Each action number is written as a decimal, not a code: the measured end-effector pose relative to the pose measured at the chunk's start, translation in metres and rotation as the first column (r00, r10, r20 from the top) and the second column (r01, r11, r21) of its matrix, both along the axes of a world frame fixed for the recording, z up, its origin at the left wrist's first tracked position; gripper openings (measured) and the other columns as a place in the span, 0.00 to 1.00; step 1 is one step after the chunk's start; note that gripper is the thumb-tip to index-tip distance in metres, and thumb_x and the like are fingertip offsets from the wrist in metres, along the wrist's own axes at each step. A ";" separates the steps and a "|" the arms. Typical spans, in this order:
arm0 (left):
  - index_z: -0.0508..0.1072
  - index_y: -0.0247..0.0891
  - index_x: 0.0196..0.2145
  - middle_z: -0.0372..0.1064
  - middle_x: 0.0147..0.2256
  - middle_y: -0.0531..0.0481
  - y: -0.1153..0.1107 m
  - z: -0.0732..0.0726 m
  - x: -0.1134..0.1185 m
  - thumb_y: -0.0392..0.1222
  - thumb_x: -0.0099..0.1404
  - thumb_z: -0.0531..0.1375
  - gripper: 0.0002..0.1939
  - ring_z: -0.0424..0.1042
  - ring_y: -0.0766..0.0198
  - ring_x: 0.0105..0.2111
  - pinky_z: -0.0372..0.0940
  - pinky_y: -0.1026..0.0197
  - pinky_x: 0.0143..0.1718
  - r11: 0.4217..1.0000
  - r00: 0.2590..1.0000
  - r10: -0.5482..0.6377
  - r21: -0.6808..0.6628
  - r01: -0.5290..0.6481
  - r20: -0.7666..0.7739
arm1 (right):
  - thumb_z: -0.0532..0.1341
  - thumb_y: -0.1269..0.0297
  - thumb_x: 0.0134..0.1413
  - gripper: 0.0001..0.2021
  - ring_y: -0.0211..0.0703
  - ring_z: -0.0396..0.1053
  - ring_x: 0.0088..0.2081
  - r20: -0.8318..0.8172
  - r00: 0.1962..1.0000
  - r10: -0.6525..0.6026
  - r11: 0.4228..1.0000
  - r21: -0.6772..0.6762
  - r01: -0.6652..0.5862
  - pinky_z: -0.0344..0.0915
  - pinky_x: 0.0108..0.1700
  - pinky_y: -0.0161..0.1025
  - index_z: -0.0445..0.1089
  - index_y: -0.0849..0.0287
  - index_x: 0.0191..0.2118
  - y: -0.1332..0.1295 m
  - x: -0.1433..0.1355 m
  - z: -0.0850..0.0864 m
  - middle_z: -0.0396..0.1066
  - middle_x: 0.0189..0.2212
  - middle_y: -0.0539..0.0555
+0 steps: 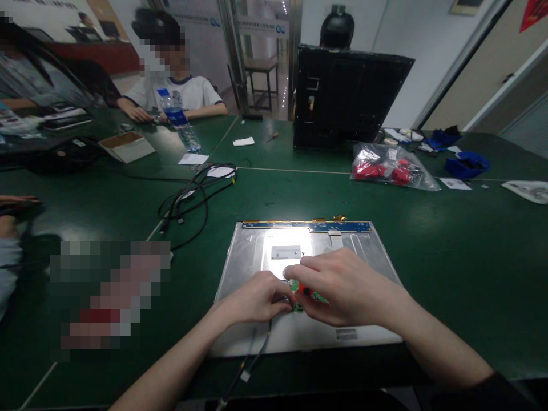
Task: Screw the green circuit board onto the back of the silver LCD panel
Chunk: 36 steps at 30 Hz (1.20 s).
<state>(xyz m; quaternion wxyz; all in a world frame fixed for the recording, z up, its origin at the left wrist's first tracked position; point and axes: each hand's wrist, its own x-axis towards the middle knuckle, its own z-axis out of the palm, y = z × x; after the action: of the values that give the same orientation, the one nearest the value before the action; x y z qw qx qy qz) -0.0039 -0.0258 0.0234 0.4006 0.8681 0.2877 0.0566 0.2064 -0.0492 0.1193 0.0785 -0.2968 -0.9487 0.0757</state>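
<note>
A flat silver display panel (244,268) lies on the table with its metal back up. Along its far edge runs a blue circuit strip (278,226). Near the panel's middle, a small green circuit board (297,306) is partly covered by my fingers. My left hand (261,297) is closed, thumb and fingers pinched at the board's left edge. My right hand (338,285) curls around a red-and-black handle (305,289) above the board; the handle's lower end is hidden. A thin cable (266,342) runs from beneath my left hand toward the front edge.
Black cables (201,191) are coiled at the left. Farther back are a tilted water bottle (173,111), an open box (127,145), a large black panel (346,97) and a plastic bag with red items (391,166). A person (171,91) sits across the table.
</note>
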 end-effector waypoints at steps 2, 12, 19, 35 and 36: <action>0.80 0.38 0.33 0.74 0.26 0.52 0.000 0.000 0.000 0.32 0.59 0.60 0.08 0.68 0.65 0.25 0.57 0.66 0.29 1.000 1.000 -0.003 -0.002 0.002 -0.009 | 0.54 0.62 0.61 0.07 0.36 0.60 0.26 0.005 1.000 0.000 1.000 0.001 0.000 0.42 0.26 0.38 0.63 0.59 0.41 0.000 0.000 0.000 0.69 0.30 0.50; 0.80 0.38 0.32 0.71 0.23 0.53 -0.001 0.000 0.000 0.33 0.60 0.60 0.08 0.64 0.66 0.23 0.55 0.66 0.26 1.000 1.000 -0.007 0.010 0.007 -0.010 | 0.52 0.60 0.64 0.09 0.37 0.61 0.26 0.011 1.000 -0.025 1.000 -0.008 0.025 0.42 0.26 0.38 0.64 0.59 0.41 0.000 -0.001 0.000 0.69 0.29 0.50; 0.79 0.36 0.30 0.70 0.23 0.53 -0.001 0.002 0.000 0.34 0.61 0.60 0.07 0.65 0.66 0.23 0.55 0.67 0.26 1.000 1.000 0.000 -0.009 0.000 -0.024 | 0.54 0.60 0.62 0.09 0.38 0.62 0.27 0.011 1.000 0.011 1.000 -0.010 -0.011 0.42 0.26 0.38 0.63 0.59 0.43 0.001 0.001 0.002 0.70 0.31 0.50; 0.79 0.36 0.31 0.67 0.21 0.54 -0.001 0.001 0.000 0.34 0.60 0.59 0.07 0.63 0.66 0.23 0.54 0.66 0.26 1.000 1.000 0.002 -0.025 -0.003 -0.027 | 0.51 0.56 0.65 0.12 0.40 0.67 0.28 0.036 0.999 -0.024 1.000 0.016 0.023 0.44 0.27 0.38 0.65 0.58 0.44 0.000 -0.002 -0.001 0.73 0.29 0.50; 0.79 0.36 0.31 0.67 0.21 0.54 -0.001 0.001 0.000 0.33 0.59 0.59 0.07 0.63 0.66 0.23 0.54 0.66 0.27 1.000 1.000 0.002 -0.023 -0.003 -0.027 | 0.51 0.56 0.65 0.12 0.40 0.67 0.28 0.032 0.999 -0.024 1.000 0.020 0.024 0.44 0.27 0.38 0.65 0.58 0.44 0.000 -0.001 -0.001 0.73 0.29 0.51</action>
<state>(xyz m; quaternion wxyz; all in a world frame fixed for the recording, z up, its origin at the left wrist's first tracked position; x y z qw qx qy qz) -0.0043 -0.0268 0.0241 0.4065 0.8638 0.2947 0.0422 0.2050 -0.0491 0.1184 0.0671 -0.3086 -0.9469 0.0605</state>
